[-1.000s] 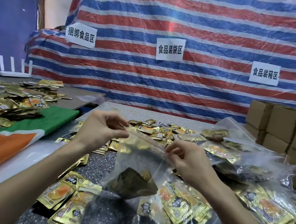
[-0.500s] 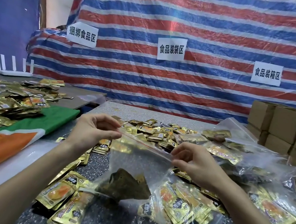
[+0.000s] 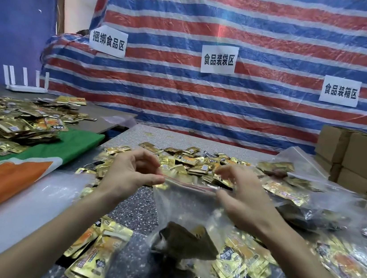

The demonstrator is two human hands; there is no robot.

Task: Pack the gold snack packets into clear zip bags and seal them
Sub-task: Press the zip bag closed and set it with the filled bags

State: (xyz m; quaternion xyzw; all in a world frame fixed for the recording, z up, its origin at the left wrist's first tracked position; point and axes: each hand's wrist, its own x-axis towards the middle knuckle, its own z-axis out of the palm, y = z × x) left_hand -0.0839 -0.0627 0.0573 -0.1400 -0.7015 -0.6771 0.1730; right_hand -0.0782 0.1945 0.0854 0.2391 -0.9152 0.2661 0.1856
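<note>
The clear zip bag [image 3: 182, 208] hangs in the air just above the speckled grey table [image 3: 135, 214], stretched between the person's two hands. Its plastic is thin, glossy and creased, with a narrow red zip line running along the top edge. At the bottom sags a small clump of snack packets [image 3: 187, 244]; they look dull brown with glints of gold through the film. The left hand [image 3: 131, 174] pinches the bag's top left corner between thumb and forefinger, with the other fingers curled loosely above. The right hand [image 3: 247, 198] grips the other end of the zip line; its fingertips are blurred, so I cannot tell exactly how they lie. Behind the bag a heap of loose gold packets [image 3: 193, 161] is spread across the table, shiny foil with orange pictures and black labels. A small stack [image 3: 97, 253] of the same lies by the left forearm. To the right, filled bags [image 3: 347, 270] overlap one another, with cardboard boxes [image 3: 357, 157] stacked beyond them. A green and orange cloth [image 3: 22, 164] covers the neighbouring table on the left, and a red, white and blue striped tarp [image 3: 260, 44] hangs across the back.
</note>
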